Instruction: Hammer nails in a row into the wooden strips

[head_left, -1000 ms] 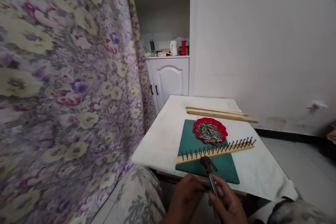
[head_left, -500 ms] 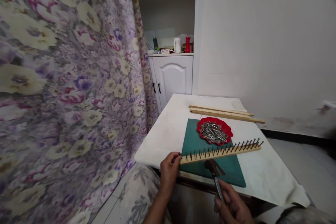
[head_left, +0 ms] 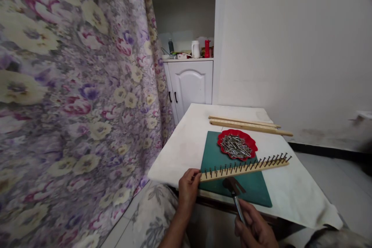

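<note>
My right hand point(head_left: 255, 224) is wrapped round the metal handle of a claw hammer point(head_left: 234, 186), its brown head just in front of the wooden strip. A row of upright nails point(head_left: 240, 166) stands along this pale wooden strip point(head_left: 223, 174), which lies slanted across a green mat point(head_left: 258, 190). At the strip's left end, my left hand point(head_left: 188, 185) is closed, thumb and fingers pinched on what looks like a nail; only a small dark tip shows. Behind the strip, a red scalloped dish point(head_left: 252, 141) holds a pile of loose nails point(head_left: 236, 146).
More wooden strips point(head_left: 247, 125) lie at the back of the table, which has a white cover point(head_left: 180, 151). A floral curtain point(head_left: 87, 104) hangs close on the left. Beyond the table stand a white cabinet point(head_left: 192, 85) and a bare wall point(head_left: 290, 46).
The hammer has shifted slightly left, towards my left hand. My left hand stays at the strip's end, and the strip and dish hold their places.
</note>
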The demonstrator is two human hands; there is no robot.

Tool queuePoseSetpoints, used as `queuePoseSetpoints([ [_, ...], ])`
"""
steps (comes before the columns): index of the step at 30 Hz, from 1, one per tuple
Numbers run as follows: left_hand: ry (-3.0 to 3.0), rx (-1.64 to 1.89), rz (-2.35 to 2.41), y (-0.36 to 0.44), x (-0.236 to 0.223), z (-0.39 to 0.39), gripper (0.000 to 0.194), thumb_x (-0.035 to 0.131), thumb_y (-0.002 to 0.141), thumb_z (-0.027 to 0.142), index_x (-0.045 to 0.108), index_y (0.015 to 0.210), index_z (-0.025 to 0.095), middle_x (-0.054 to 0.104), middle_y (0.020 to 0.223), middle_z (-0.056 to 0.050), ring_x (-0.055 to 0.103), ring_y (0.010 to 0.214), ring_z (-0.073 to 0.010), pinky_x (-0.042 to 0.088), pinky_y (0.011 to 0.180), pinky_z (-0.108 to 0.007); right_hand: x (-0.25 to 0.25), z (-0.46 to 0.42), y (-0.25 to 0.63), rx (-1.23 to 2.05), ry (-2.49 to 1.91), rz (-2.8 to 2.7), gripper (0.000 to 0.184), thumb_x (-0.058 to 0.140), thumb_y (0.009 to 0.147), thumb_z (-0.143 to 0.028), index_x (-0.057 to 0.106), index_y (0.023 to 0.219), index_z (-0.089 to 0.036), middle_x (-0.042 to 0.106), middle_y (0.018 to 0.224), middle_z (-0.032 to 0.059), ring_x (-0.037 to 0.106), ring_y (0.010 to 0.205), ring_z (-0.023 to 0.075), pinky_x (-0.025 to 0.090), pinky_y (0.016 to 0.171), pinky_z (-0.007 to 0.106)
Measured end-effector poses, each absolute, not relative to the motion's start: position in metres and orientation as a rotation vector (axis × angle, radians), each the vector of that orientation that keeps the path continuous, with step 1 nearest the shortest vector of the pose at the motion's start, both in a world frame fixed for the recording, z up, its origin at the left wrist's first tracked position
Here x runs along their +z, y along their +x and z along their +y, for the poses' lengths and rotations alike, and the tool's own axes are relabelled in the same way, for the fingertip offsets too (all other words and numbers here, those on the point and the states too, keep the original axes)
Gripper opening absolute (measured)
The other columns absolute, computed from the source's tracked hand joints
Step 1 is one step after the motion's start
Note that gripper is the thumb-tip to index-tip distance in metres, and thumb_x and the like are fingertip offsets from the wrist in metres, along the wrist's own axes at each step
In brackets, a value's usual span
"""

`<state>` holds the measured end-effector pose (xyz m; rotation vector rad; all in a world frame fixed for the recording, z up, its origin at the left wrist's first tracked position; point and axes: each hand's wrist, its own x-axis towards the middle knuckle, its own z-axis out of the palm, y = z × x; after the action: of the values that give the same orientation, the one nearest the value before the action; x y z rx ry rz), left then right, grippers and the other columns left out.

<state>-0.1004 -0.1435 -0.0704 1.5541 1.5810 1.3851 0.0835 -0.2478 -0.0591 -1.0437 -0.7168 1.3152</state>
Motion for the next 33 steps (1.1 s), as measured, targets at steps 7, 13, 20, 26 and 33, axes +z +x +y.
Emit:
queuePoseSetpoints([
  [7, 1.619, 1.386, 1.570, -0.100, -0.073, -0.142, 0.016, 0.054, 0.079, 0.029, 0.065, 0.074, 0.020, 0.062, 0.075, -0.002, 0.058, 0.074, -0.0171, 0.043, 0.067, -0.024, -0.028, -0.224, 0.074, 1.534, -0.965, -1.040, 0.045, 0.068, 0.073, -0.047, 0.059, 0.108, -0.020, 0.058, 0.060, -0.0029, 0.029, 0.028, 0.0015, 0.020, 0.028, 0.014],
  [13, 1.620, 1.381, 1.547, -0.101, -0.076, -0.142, 0.014, 0.053, 0.079, 0.025, 0.066, 0.076, 0.020, 0.062, 0.075, -0.002, 0.057, 0.074, -0.0170, 0.042, 0.067, -0.025, -0.011, -0.196, 0.052, 1.587, -0.942, -1.223, 0.041, 0.060, 0.081, -0.041, 0.052, 0.115, -0.019, 0.054, 0.060, -0.0066, 0.035, 0.029, 0.0026, 0.027, 0.029, 0.014],
  [20, 1.542, 1.410, 1.545, -0.101, -0.076, -0.142, 0.011, 0.056, 0.075, 0.025, 0.065, 0.069, 0.020, 0.060, 0.070, -0.001, 0.054, 0.071, -0.0166, 0.041, 0.065, -0.024, -0.010, -0.188, 0.044, 1.549, -1.000, -1.329, 0.035, 0.054, 0.083, -0.037, 0.053, 0.114, -0.018, 0.053, 0.060, -0.0071, 0.034, 0.030, 0.0029, 0.026, 0.029, 0.014],
  [26, 1.530, 1.400, 1.533, -0.101, -0.078, -0.142, 0.013, 0.055, 0.076, 0.025, 0.065, 0.071, 0.020, 0.060, 0.071, -0.001, 0.055, 0.071, -0.0168, 0.041, 0.066, -0.024, -0.011, -0.189, 0.044, 1.544, -0.993, -1.339, 0.039, 0.053, 0.083, -0.039, 0.050, 0.117, -0.018, 0.053, 0.060, -0.0075, 0.033, 0.029, 0.0025, 0.026, 0.029, 0.014],
  [33, 1.531, 1.409, 1.533, -0.101, -0.076, -0.143, 0.012, 0.056, 0.076, 0.024, 0.066, 0.073, 0.021, 0.062, 0.073, -0.002, 0.057, 0.074, -0.0179, 0.043, 0.066, -0.025, -0.007, -0.193, 0.048, 1.530, -0.970, -1.292, 0.040, 0.055, 0.083, -0.040, 0.051, 0.116, -0.019, 0.055, 0.062, -0.0062, 0.033, 0.029, 0.0015, 0.026, 0.029, 0.013],
])
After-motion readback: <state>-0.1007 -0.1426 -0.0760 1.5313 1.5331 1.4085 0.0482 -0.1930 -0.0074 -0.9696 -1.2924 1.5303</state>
